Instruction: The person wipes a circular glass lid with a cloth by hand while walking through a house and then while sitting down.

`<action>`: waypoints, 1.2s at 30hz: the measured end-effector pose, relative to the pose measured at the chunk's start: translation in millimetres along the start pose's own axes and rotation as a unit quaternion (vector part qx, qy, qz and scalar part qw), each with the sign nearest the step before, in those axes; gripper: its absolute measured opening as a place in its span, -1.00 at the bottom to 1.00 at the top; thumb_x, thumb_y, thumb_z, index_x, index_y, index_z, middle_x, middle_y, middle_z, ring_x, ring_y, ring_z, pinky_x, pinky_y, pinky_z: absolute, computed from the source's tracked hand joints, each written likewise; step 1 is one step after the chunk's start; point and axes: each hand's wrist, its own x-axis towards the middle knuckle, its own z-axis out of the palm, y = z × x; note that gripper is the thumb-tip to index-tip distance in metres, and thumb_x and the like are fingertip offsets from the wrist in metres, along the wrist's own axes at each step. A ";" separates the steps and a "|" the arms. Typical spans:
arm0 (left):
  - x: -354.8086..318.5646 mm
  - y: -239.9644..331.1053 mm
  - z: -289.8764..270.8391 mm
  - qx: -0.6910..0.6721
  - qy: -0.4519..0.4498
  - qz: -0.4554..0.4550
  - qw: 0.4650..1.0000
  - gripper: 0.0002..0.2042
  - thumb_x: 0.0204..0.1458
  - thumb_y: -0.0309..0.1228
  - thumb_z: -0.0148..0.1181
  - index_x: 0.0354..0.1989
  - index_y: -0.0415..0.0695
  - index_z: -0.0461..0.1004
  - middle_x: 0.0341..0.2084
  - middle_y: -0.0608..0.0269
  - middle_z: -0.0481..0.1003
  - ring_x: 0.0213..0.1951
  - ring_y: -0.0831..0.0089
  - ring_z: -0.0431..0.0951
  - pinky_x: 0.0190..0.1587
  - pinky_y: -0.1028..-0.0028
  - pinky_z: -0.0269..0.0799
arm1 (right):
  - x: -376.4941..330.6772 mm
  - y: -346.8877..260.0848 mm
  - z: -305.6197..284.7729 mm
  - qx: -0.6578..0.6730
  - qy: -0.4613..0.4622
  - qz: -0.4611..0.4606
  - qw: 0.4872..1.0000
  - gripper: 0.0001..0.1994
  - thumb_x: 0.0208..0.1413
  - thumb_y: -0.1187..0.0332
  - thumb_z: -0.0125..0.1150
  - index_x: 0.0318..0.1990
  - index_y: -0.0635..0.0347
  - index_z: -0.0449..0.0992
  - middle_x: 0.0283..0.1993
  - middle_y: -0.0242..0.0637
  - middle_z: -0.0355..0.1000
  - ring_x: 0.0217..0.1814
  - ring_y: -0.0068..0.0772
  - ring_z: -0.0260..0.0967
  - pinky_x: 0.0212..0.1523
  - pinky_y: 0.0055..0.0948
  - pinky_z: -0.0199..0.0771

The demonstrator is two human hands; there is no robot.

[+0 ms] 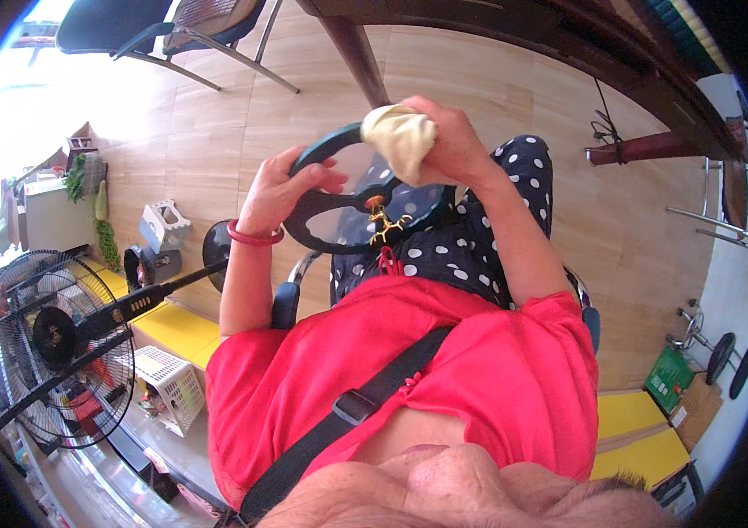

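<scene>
A round ornament with a dark green ring frame (pixel 302 231) and a see-through middle is tilted above my lap. Inside it, a small gold branch-like figure (pixel 386 227) stands near a black curved part. Gripping the ring's left side is my left hand (pixel 279 194), thumb over the inner edge and a red bangle at the wrist. My right hand (pixel 453 145) bunches a pale yellow cloth (pixel 398 139) and presses it against the upper right of the ring. The cloth hides that stretch of the rim and some of my right fingers.
To the left stands a black fan (pixel 61 339), with a white basket (pixel 167 387) and a grey-white step stool (pixel 164 227) nearby. A dark wooden table (pixel 515 40) is ahead, chairs (pixel 189 35) far left. A green box (pixel 669 378) sits at right.
</scene>
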 end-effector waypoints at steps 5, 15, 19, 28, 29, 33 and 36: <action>-10.7 -35.1 -24.7 -0.093 0.067 0.021 0.993 -0.75 0.13 -0.39 0.07 -0.14 -0.36 0.38 -0.34 -0.10 0.55 -0.29 0.22 0.60 -0.17 0.30 0.54 | -93.2 87.8 79.7 0.030 0.095 0.162 0.982 -0.50 -0.04 0.31 0.28 0.08 0.18 0.31 0.01 -0.15 0.42 0.08 -0.18 0.36 0.09 -0.31 0.34; -14.0 -13.8 -1.9 -0.006 -0.002 0.132 0.991 -0.61 0.04 -0.26 0.23 -0.10 -0.33 0.41 -0.28 -0.03 0.56 -0.25 0.35 0.57 -0.17 0.44 0.45 | -5.8 -24.4 -38.4 -0.064 0.010 -0.127 0.990 -0.63 -0.16 0.30 0.32 -0.15 0.13 0.40 -0.21 -0.15 0.48 -0.18 -0.15 0.48 -0.18 -0.32 0.49; -9.6 7.4 2.6 0.137 -0.006 0.078 0.987 -0.64 0.05 -0.25 0.22 -0.15 -0.33 0.44 -0.36 0.08 0.58 -0.30 0.49 0.54 -0.21 0.53 0.43 | -2.8 -37.6 -25.9 -0.075 0.001 -0.087 0.993 -0.63 -0.16 0.26 0.31 -0.16 0.13 0.42 -0.22 -0.11 0.47 -0.16 -0.10 0.46 -0.19 -0.31 0.49; -14.2 -39.1 -16.3 -0.018 0.082 0.078 0.993 -0.62 0.14 -0.23 0.09 -0.09 -0.36 0.38 -0.36 -0.04 0.56 -0.35 0.33 0.60 -0.30 0.50 0.47 | -80.4 51.4 43.0 0.169 0.110 0.167 0.965 -0.67 -0.04 0.41 0.30 -0.09 0.20 0.40 -0.17 -0.30 0.48 -0.11 -0.50 0.42 -0.10 -0.47 0.42; -13.2 -42.2 -17.4 -0.031 0.089 0.085 0.992 -0.61 0.14 -0.22 0.08 -0.09 -0.36 0.38 -0.35 -0.04 0.56 -0.35 0.32 0.60 -0.30 0.49 0.48 | -83.7 56.0 48.4 0.198 0.122 0.161 0.959 -0.67 -0.02 0.41 0.28 -0.08 0.21 0.40 -0.17 -0.29 0.48 -0.11 -0.49 0.41 -0.09 -0.47 0.42; -6.5 -40.7 -15.5 -0.029 0.159 0.088 0.983 -0.62 0.18 -0.19 0.02 -0.09 -0.33 0.39 -0.33 0.04 0.55 -0.37 0.31 0.60 -0.32 0.46 0.50 | -65.1 28.4 23.8 0.170 0.136 0.159 0.963 -0.64 -0.14 0.39 0.36 -0.14 0.17 0.41 -0.22 -0.26 0.50 -0.17 -0.43 0.45 -0.15 -0.43 0.44; 18.5 -50.9 -24.2 -0.067 0.229 0.132 0.962 -0.60 0.21 -0.11 -0.07 -0.11 -0.26 0.42 -0.30 0.21 0.52 -0.30 0.41 0.53 -0.23 0.46 0.42 | -46.8 -18.7 -3.4 0.064 0.165 0.041 0.983 -0.56 -0.31 0.32 0.47 -0.21 0.15 0.43 -0.32 -0.20 0.47 -0.27 -0.25 0.49 -0.24 -0.36 0.49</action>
